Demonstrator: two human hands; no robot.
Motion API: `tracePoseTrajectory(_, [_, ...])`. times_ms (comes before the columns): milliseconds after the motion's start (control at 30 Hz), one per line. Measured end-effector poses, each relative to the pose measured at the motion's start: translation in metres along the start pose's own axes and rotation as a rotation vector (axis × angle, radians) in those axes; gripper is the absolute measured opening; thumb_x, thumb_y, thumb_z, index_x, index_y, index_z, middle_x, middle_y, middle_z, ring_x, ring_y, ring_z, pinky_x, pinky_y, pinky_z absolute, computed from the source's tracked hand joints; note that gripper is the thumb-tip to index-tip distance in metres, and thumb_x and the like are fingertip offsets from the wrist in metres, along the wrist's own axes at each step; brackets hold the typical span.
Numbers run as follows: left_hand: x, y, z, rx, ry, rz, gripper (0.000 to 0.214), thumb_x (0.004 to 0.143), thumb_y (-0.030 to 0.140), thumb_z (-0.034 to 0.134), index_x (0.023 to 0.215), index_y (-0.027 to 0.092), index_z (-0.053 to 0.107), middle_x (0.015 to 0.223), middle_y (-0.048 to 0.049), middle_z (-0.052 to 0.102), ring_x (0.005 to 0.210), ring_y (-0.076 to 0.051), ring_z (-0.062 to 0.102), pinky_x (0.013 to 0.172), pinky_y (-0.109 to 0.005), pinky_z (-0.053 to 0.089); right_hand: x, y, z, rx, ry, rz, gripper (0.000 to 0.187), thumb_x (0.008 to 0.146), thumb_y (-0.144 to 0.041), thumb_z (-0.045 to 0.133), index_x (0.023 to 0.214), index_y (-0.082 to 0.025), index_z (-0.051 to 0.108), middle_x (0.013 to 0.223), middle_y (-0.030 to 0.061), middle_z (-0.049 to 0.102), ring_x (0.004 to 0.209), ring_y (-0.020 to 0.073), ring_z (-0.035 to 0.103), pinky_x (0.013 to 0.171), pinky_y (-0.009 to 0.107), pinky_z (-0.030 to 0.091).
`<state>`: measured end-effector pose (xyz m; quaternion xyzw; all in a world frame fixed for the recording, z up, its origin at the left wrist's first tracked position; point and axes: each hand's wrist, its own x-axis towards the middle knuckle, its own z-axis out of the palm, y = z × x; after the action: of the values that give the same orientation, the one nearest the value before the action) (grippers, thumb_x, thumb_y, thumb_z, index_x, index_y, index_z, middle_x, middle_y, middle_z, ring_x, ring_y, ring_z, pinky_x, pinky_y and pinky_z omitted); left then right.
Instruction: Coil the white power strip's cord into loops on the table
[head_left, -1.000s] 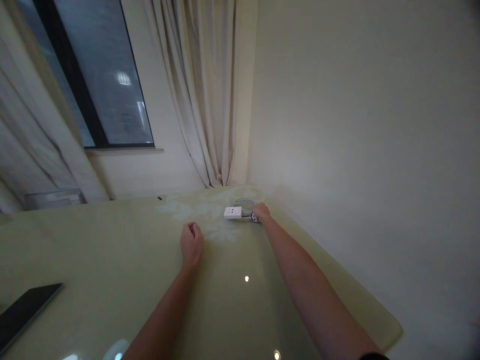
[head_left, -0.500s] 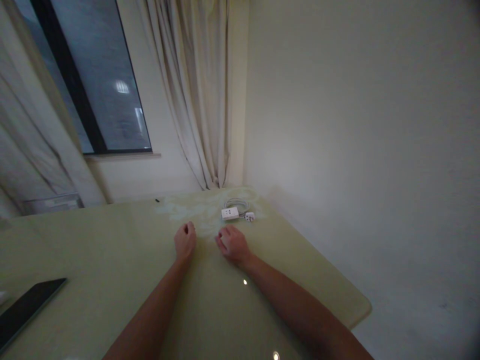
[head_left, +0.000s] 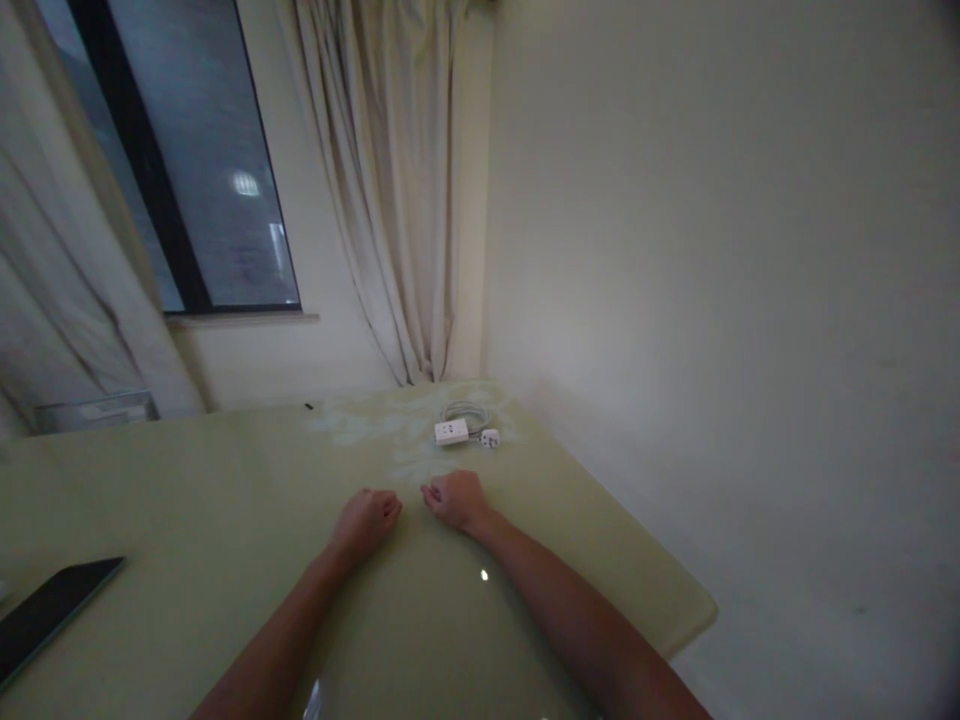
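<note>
My left hand (head_left: 366,520) rests on the glossy green table (head_left: 225,520) with its fingers curled into a loose fist. My right hand (head_left: 454,498) lies just to the right of it, fingers also curled in, with nothing visible in it. The two hands are a small gap apart. Farther back on the table, near the corner, lies a white power strip (head_left: 451,432) with its plug (head_left: 490,438) and a coiled grey cable (head_left: 465,411). Neither hand touches it.
A dark tablet or phone (head_left: 52,612) lies at the table's left edge. Cream curtains (head_left: 405,200) hang in the corner beside a dark window (head_left: 187,160). A plain wall (head_left: 712,300) runs along the table's right side, and the table's rounded right corner (head_left: 697,610) is near.
My right hand has let go of the plug by the power strip and drawn back toward me. Both hands have come together, closer to me on the table.
</note>
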<state>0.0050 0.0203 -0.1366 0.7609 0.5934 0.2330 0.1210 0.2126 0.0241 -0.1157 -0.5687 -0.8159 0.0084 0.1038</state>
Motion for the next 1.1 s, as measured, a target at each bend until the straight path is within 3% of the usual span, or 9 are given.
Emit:
tracePoseTrajectory(167, [-0.002,0.007,0.002,0.178,-0.074,0.016,0.034,0.095,0.026,0.048,0.063,0.020,0.060,0.070,-0.0112,0.068,0.073,-0.023,0.063,0.072,-0.034,0.035,0.000,0.006,0.005,0.014,0.024,0.040,0.043,0.106,-0.048,0.053,0.090,-0.023,0.083,0.093,0.0088,0.083,0.081,0.0192,0.073,0.067,0.028,0.035])
tracePoseTrajectory(267, [-0.002,0.011,-0.001,0.256,-0.097,0.008,0.035,0.098,0.027,0.047,0.072,0.019,0.069,0.081,-0.0148,0.075,0.081,-0.026,0.069,0.073,-0.034,0.035,0.004,0.016,0.006,0.034,0.090,0.111,0.040,0.107,-0.046,0.053,0.091,-0.022,0.080,0.091,0.0074,0.082,0.081,0.0189,0.071,0.067,0.028,0.035])
tracePoseTrajectory(400, [-0.004,0.017,-0.004,0.317,-0.117,0.014,0.042,0.104,0.032,0.044,0.078,0.019,0.075,0.083,-0.0139,0.077,0.083,-0.026,0.072,0.072,-0.033,0.036,0.022,0.039,0.004,0.057,0.248,0.258,0.026,0.106,-0.036,0.055,0.112,-0.019,0.074,0.111,0.0101,0.078,0.100,0.0218,0.071,0.080,0.028,0.042])
tracePoseTrajectory(500, [-0.006,0.021,-0.004,0.325,-0.112,0.008,0.058,0.109,0.042,0.032,0.079,0.019,0.077,0.083,-0.0144,0.078,0.080,-0.026,0.072,0.070,-0.033,0.035,0.041,0.056,0.002,0.052,0.352,0.318,0.046,0.099,-0.037,0.067,0.139,-0.015,0.062,0.143,0.0184,0.065,0.131,0.0297,0.058,0.105,0.035,0.040])
tracePoseTrajectory(600, [-0.007,0.023,-0.004,0.314,-0.118,0.007,0.063,0.109,0.047,0.030,0.079,0.019,0.077,0.082,-0.0143,0.077,0.077,-0.025,0.072,0.068,-0.032,0.034,0.057,0.069,0.004,0.028,0.361,0.345,0.069,0.094,-0.041,0.073,0.153,-0.014,0.051,0.158,0.0220,0.053,0.145,0.0349,0.047,0.116,0.044,0.033])
tracePoseTrajectory(767, [-0.008,0.023,-0.004,0.275,-0.119,0.035,0.059,0.107,0.047,0.033,0.079,0.019,0.077,0.080,-0.0131,0.075,0.076,-0.024,0.070,0.068,-0.033,0.033,0.068,0.076,0.009,-0.016,0.281,0.339,0.048,0.100,-0.050,0.064,0.130,-0.013,0.071,0.138,0.0228,0.070,0.136,0.0357,0.057,0.117,0.049,0.032])
tracePoseTrajectory(900, [-0.007,0.023,-0.003,0.226,-0.104,0.054,0.053,0.105,0.044,0.036,0.077,0.019,0.073,0.075,-0.0113,0.072,0.072,-0.022,0.065,0.067,-0.033,0.030,0.070,0.074,0.000,-0.035,0.231,0.314,0.034,0.100,-0.038,0.065,0.122,-0.015,0.077,0.127,0.0208,0.076,0.126,0.0336,0.065,0.115,0.049,0.037])
tracePoseTrajectory(1000, [-0.006,0.023,-0.001,0.165,-0.091,0.070,0.048,0.103,0.043,0.040,0.071,0.020,0.066,0.069,-0.0090,0.066,0.069,-0.021,0.060,0.068,-0.034,0.030,0.073,0.068,-0.009,-0.015,0.159,0.277,0.028,0.092,-0.033,0.075,0.107,-0.011,0.082,0.112,0.0233,0.080,0.109,0.0348,0.073,0.097,0.044,0.050])
tracePoseTrajectory(1100, [-0.003,0.020,0.001,0.073,-0.069,0.068,0.044,0.100,0.044,0.041,0.067,0.021,0.058,0.065,-0.0057,0.059,0.066,-0.020,0.054,0.068,-0.034,0.030,0.075,0.057,-0.015,0.036,0.117,0.201,0.023,0.082,-0.031,0.083,0.095,-0.012,0.084,0.096,0.0208,0.082,0.091,0.0320,0.076,0.080,0.037,0.052])
